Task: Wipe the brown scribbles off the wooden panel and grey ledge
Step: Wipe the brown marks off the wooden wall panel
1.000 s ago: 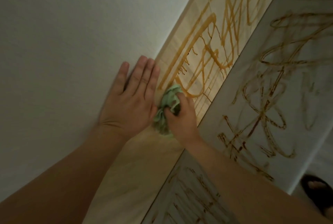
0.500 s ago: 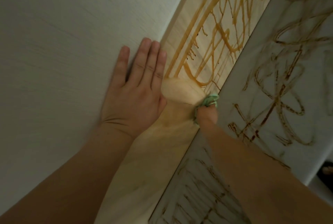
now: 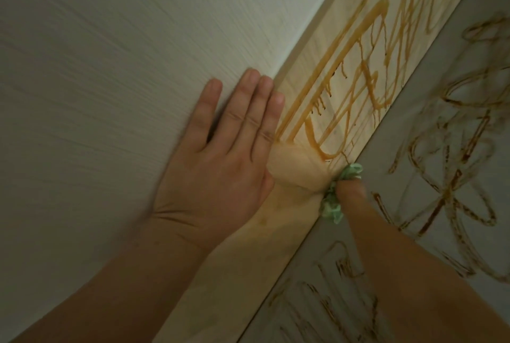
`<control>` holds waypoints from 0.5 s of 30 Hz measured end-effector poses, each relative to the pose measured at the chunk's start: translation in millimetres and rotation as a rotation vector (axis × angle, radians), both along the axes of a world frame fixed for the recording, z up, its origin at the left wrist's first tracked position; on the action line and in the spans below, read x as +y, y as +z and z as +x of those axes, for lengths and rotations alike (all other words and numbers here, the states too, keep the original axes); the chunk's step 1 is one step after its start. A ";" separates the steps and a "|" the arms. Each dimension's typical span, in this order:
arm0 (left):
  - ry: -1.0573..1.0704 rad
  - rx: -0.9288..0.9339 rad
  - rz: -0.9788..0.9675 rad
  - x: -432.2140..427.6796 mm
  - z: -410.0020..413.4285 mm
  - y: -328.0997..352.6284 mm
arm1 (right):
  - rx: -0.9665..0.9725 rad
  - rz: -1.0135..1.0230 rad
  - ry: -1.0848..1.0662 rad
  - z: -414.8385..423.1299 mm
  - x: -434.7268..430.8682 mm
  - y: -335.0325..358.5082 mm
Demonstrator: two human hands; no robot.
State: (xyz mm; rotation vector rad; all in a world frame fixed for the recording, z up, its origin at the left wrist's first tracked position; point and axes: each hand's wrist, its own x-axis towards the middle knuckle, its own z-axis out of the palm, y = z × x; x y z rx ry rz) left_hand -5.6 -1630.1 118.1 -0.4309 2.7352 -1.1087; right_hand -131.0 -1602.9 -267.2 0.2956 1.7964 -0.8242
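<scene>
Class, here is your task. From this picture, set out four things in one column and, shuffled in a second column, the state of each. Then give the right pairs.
Column A
1. left hand
2. right hand
3. wooden panel
4. grey ledge

Column B
a. covered in dark brown scribbles, unwiped
b. lies flat on the white wall
c. grips a green cloth
d. wiped near the hands, orange-brown lines left farther up

Pairs: 1-b, 2-c, 3-d, 4-a
</scene>
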 end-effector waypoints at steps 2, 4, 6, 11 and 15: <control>-0.009 0.003 -0.018 0.1 -0.7 -2.0 | 0.101 -0.028 -0.035 -23.3 -3.2 -5.0; -0.009 0.006 -0.034 -1.3 -2.2 -3.8 | 0.103 -0.090 -0.078 -39.0 -9.1 -8.1; -0.005 0.001 -0.039 -2.4 -4.1 -3.5 | 0.025 -0.126 -0.001 -36.2 -12.5 -11.6; 0.001 0.018 -0.021 0.6 -3.0 -2.8 | -0.131 -0.044 -0.019 -29.3 -17.7 -42.3; -0.010 0.035 -0.031 -4.3 -2.2 -3.3 | 0.021 -0.046 -0.054 -37.8 -28.3 -32.4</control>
